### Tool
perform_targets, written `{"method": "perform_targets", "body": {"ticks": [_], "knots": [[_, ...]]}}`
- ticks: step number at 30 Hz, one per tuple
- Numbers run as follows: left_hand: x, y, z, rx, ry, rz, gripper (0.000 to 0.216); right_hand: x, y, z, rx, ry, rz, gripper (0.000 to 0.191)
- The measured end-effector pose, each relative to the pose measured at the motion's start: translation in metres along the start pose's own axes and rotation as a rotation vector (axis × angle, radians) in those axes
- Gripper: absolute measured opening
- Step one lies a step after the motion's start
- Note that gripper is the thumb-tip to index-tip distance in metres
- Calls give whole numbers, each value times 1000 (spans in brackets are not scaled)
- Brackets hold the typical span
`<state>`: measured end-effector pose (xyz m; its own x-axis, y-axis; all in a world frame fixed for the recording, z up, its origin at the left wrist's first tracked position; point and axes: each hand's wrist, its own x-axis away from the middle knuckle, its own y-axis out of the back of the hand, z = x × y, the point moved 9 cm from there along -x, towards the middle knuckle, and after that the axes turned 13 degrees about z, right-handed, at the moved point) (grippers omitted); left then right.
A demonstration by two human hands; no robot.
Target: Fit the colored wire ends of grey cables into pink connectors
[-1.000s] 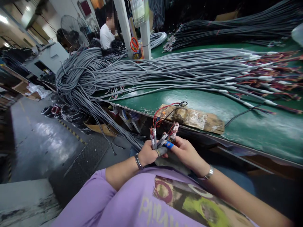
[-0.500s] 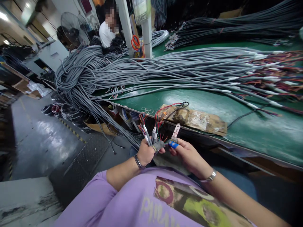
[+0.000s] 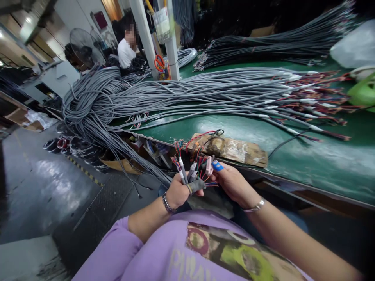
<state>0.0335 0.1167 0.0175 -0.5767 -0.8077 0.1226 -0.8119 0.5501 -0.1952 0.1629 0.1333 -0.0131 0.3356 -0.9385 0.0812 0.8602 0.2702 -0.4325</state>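
Low in front of my purple shirt, my left hand [image 3: 178, 192] is closed around several grey cables [image 3: 184, 172]. White bands wrap the cable ends, and thin coloured wires [image 3: 178, 150] fan out above them. A grey cover with a yellowish edge [image 3: 197, 186] sits on one of its fingers, and more coloured wires stick out past it to the right. My right hand [image 3: 234, 183], with blue tape on the thumb [image 3: 217, 166], pinches a small pale pink flat piece [image 3: 209, 165] beside those wires. What exactly this piece is, I cannot make out.
A long bundle of grey cables [image 3: 181, 91] lies across the green table [image 3: 234, 130] and hangs over its left edge. A worn wooden block [image 3: 237, 149] lies at the front edge. Beyond are black cables [image 3: 263, 45], a post with orange-handled scissors [image 3: 159, 62] and a seated person [image 3: 126, 50].
My right hand has moved slightly up and away from the left, and the pink piece has tilted. The wires by the left fingers now show spread out. The view has shifted a little right.
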Motion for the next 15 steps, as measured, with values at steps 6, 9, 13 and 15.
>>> {"method": "perform_targets", "body": {"ticks": [6, 9, 13, 15], "knots": [[-11, -9, -1, -1, 13, 44, 37, -2, -3, 1, 11, 57, -52, 48], [-16, -11, 3, -13, 25, 52, 39, -9, -26, -6, -240, -3, 129, 51], [-18, -11, 10, -9, 32, 56, 38, -11, -40, -3, -376, 0, 210, 51], [-19, -12, 14, -5, 39, 68, 37, -11, -40, -4, -403, 10, 205, 48]]}}
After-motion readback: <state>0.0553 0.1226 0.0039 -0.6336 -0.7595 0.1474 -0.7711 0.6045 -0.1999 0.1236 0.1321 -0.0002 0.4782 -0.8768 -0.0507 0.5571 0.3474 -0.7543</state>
